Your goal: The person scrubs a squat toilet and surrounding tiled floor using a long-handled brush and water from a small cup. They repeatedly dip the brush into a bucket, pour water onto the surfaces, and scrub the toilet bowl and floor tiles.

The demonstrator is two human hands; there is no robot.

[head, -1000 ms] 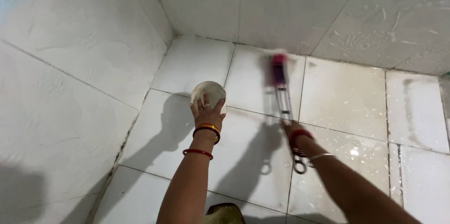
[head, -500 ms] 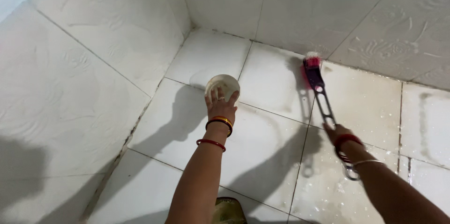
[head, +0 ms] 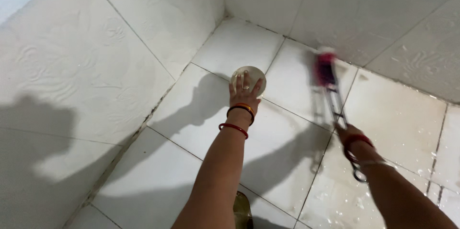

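near the middle of the frame, the person's left hand [head: 244, 95] lies palm-down with fingers spread over a small round cream-coloured bowl-like container [head: 249, 76], pressing on it from above rather than closing around it, apparently to keep it steady on the glossy white tiled floor [head: 201, 133]. red and gold bangles [head: 238, 116] ring the wrist just below. at right of centre, the right hand [head: 349, 135] is clenched around the metal handle of a long scrubbing brush with a pink bristled head [head: 327, 73]; the head is blurred, close to the foot of the embossed white tiled wall [head: 393, 23] in the upper right. the handle's length lets the bristles reach the join of floor and wall while the arm stays low. a hanging loop at the handle's end shows below the right wrist, beside a red bangle. water drops shine on the tiles at lower right, and the shadows of both arms fall toward the left.
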